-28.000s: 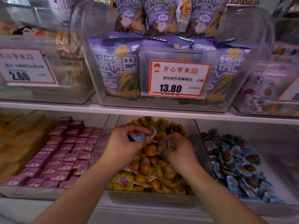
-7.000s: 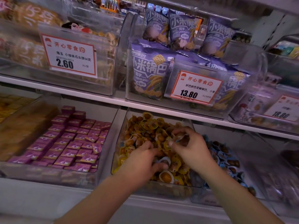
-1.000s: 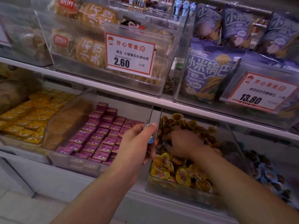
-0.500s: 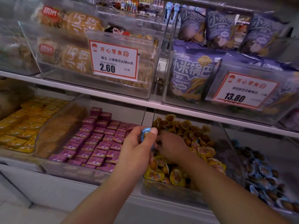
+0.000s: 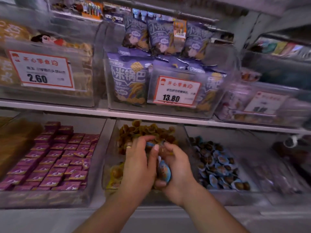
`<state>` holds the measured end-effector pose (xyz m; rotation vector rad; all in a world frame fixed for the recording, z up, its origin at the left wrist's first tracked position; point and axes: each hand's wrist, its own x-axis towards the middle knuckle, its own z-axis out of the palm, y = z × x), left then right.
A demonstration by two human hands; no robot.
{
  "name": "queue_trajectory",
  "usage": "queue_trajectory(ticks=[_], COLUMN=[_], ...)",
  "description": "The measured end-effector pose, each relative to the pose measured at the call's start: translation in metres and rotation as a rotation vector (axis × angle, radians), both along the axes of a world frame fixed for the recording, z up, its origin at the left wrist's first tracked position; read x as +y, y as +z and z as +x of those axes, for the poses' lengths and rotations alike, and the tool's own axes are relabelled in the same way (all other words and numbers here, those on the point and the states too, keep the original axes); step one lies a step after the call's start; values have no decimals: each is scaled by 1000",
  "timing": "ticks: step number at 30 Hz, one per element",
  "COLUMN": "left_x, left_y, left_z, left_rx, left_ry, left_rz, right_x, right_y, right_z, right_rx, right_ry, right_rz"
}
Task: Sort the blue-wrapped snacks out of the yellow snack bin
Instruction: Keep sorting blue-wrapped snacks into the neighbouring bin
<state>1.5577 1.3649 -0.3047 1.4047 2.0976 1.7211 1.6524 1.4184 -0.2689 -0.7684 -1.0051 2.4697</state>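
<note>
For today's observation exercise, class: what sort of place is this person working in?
Most likely a snack shop's self-serve aisle. White price cards with red borders hang on clear plastic bins, purple snack bags fill a white shelf, and loose wrapped sweets fill the bins below.

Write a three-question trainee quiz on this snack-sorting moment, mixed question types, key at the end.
1. True or false: both the left hand and the right hand are over the yellow snack bin.
2. Multiple choice: the bin of blue-wrapped snacks sits (A) left of the yellow snack bin, (B) right of it, (C) on the shelf above.
3. Fill in: the price tag above the yellow snack bin reads ____.

Key: 1 true; 2 B; 3 13.80
</note>
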Motion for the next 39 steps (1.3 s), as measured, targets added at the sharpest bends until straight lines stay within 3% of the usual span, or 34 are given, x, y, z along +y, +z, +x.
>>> queue_trajectory(ticks=[6, 14, 20, 23, 27, 29, 32, 35, 39], left_x=[10, 7, 7, 10, 9, 5, -5, -20, -44], left_y=[-2, 7, 5, -7, -12, -7, 5, 14, 16], left_z=[30, 47, 29, 10, -8, -15, -29, -52, -83], left_rx=[138, -7, 64, 110, 211, 283, 413, 524, 569], left_ry=[-190, -437, -379, -284, -246, -221, -110, 15, 176], left_rz=[-90, 7, 78, -43, -152, -150, -128, -113, -210], right_x=[19, 26, 59, 105, 157, 170, 176, 150, 74], right_y=[1, -5, 8, 14, -9, -19, -20, -5, 3], right_z=[27, 52, 91, 134, 180, 190, 186, 159, 96], right_rx=[-196, -153, -95, -304, -783, -909, -835, -728, -485], right_ry=[87, -16, -350, -528, -389, -374, -634, -764, -625], right_rz=[155, 373, 418, 530, 655, 715, 804, 987, 1349])
